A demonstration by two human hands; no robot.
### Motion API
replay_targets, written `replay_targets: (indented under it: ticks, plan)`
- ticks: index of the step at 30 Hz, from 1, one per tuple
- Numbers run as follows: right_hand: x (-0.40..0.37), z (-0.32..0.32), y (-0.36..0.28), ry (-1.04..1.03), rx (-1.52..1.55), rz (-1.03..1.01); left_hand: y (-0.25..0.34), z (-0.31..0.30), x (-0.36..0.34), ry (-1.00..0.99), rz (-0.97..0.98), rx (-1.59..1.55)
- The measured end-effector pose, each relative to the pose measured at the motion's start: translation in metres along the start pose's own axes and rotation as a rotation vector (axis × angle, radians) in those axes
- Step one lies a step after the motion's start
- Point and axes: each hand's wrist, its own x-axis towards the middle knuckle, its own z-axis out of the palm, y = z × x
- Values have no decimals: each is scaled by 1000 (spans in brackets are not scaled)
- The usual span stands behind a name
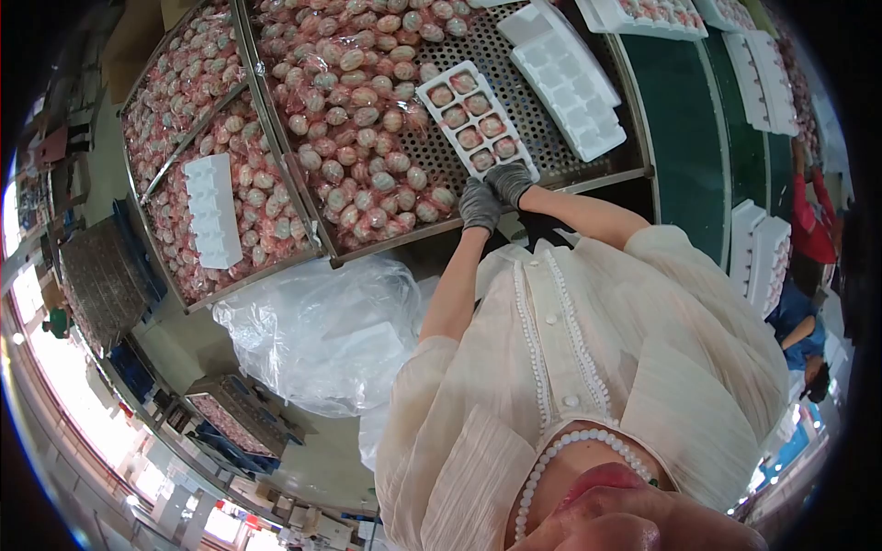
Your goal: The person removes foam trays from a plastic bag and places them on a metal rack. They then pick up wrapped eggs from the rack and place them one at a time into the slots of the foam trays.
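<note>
A white foam tray (449,130) lies at an angle on the perforated metal table, with egg-shaped pieces (469,138) in clear, red-printed film in its compartments. My right hand (511,182), in a grey glove, is closed over the tray's near end. Beside it, close to the tray's near left corner, my left hand (480,204) is curled, also gloved in grey. Whatever the left fingers hold, if anything, is hidden. Many more wrapped egg-shaped pieces (363,138) are heaped left of the tray.
Stacked white foam trays (565,78) lie right of the perforated surface (551,151). Another white tray (213,211) rests on the left heap. A metal rim (390,241) edges the table; clear plastic bags (322,321) hang below. A green conveyor (675,138) runs at right, with people (799,317) beyond.
</note>
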Motion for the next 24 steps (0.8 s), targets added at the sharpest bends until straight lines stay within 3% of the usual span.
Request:
replay_targets:
  ticks: [1,3,5,6,7,9,10,11,12,13,14,17,19,21,22,24]
  plan:
    - [1,-2,-11,38,-106,83,-1,2,0,49,62,15]
    - [-12,-7,-11,-33,-25,73,-16,18,10,-19,-4,85]
    - [-16,-3,5,228,147,46,-63,49,35,-66,183,-295]
    - [-21,-11,14,205,306,85,-50,12,26,-204,-70,-566]
    - [-23,0,33,346,356,54,-47,0,27,-208,-61,-557]
    - [-27,-33,43,441,273,262,-46,-9,33,123,-279,-602]
    - [-18,-28,55,449,278,280,-62,11,52,185,-201,-492]
    - [-1,-16,72,642,209,333,-80,31,72,177,-188,-489]
    - [12,-6,83,835,137,385,-97,52,91,8,-281,-578]
    - [20,-1,87,846,137,398,-86,43,101,-164,-371,-662]
    - [26,5,90,717,263,418,-68,40,102,-17,-451,-1329]
    - [35,15,87,330,642,459,-51,33,102,42,-434,-1551]
    - [30,9,85,71,886,470,-75,52,107,0,-528,-1190]
    - [35,-13,73,-7,713,523,-104,75,120,54,-297,-1347]
    - [29,-17,66,10,727,530,-92,51,114,12,-284,-1391]
    - [17,-27,57,370,961,503,-20,-26,91,39,-178,-1413]
